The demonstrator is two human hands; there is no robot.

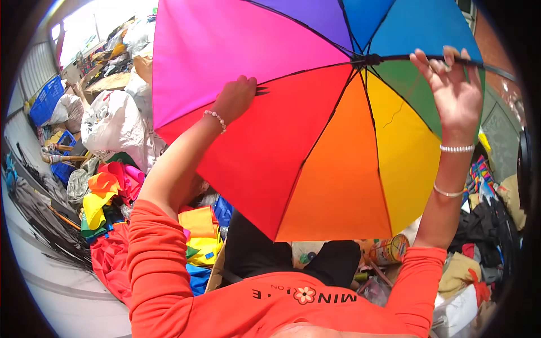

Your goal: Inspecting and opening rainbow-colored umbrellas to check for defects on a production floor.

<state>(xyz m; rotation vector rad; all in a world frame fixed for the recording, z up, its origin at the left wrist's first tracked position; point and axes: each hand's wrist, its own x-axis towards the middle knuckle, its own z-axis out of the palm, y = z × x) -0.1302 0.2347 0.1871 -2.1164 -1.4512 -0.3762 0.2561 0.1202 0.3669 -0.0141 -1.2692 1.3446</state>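
One slip of my two-o'clock right hand [457,93], gripping the shaft [397,57], and my eleven-o'clock left hand [235,96], clutching snips [262,90], could nick the umbrella [333,194].

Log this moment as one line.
umbrella: open, multicoloured, underside showing | left hand: closed, dark-tipped object protruding, by red panel | right hand: at black shaft

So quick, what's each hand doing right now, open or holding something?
Left hand: closed, holding a black-pointed thing, mostly hidden, so I can't tell what it is.
Right hand: fingers loosely curled, holding the dark umbrella shaft.
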